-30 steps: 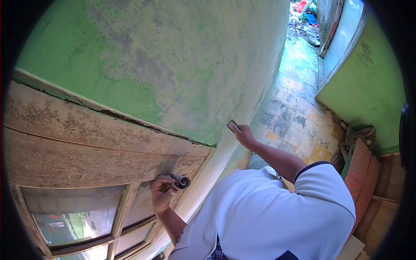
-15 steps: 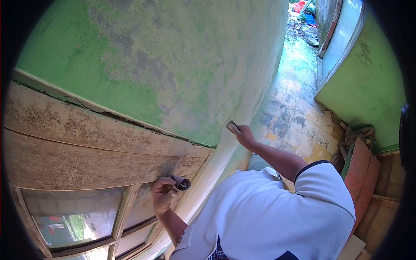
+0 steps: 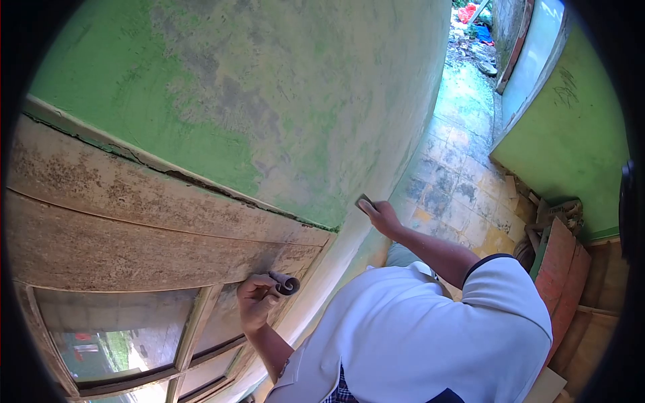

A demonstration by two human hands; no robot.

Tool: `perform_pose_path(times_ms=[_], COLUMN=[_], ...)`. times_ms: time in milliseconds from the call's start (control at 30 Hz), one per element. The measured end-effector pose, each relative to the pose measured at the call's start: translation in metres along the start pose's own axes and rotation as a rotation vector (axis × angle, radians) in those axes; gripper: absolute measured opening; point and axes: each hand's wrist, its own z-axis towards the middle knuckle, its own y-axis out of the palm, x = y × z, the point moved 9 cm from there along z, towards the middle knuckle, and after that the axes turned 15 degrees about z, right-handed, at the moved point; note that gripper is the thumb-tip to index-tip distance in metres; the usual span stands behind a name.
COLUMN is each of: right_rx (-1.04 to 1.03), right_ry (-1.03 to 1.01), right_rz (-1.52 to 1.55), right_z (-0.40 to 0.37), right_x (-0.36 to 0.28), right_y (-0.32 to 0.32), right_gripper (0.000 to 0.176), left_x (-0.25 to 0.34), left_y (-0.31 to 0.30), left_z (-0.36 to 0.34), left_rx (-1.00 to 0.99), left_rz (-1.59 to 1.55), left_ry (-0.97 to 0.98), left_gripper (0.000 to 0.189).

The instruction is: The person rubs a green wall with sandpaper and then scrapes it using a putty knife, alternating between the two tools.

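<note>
- Head view: the left hand (image 3: 257, 303) is curled around a dark rolled sheet (image 3: 283, 279), its open end turned away from the palm, in front of the weathered wooden panel (image 3: 134, 248) and just beside the windowpanes (image 3: 114, 322) below it.
- The right hand (image 3: 381, 219) pinches a small flat pad (image 3: 363, 202), thumb on top, at the pale edge of the patchy green wall (image 3: 289, 101); whether the pad presses on the surface I cannot tell.
- Both hands are well apart, the right one farther forward, its bare forearm coming out of a white shirt (image 3: 430, 336) with a dark-edged sleeve.
- Beyond the right arm run stained floor tiles (image 3: 463, 181); a reddish board (image 3: 561, 269) leans at the right.
</note>
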Motion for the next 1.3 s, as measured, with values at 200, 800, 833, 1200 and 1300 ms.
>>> perform_pose_path(times_ms=[200,800,833,1200,1300], right_rx=[-0.051,-0.100,-0.108,-0.101,-0.101], right_ry=[-0.050,-0.030,-0.023,0.497,0.527], right_rz=[0.026,0.097,0.145,0.530,0.577], right_z=[0.018,0.010,0.011,-0.044,-0.047], right_x=[-0.031,-0.047,-0.047,0.043,0.053], right_y=[0.024,0.039,0.041,0.033,0.022], right_gripper=[0.060,0.057,0.055,0.044,0.041], left_x=[0.002,-0.005,-0.002,-0.006,-0.008], left_y=[0.003,-0.002,0.001,-0.004,-0.005], left_z=[0.002,-0.003,-0.001,-0.002,-0.003], left_rx=[0.004,0.010,0.013,0.000,-0.009], left_rz=[-0.019,-0.003,-0.008,0.002,-0.006], left_ry=[0.027,-0.040,-0.012,0.008,0.002], left_gripper=[0.034,0.036,0.036,0.037,0.037])
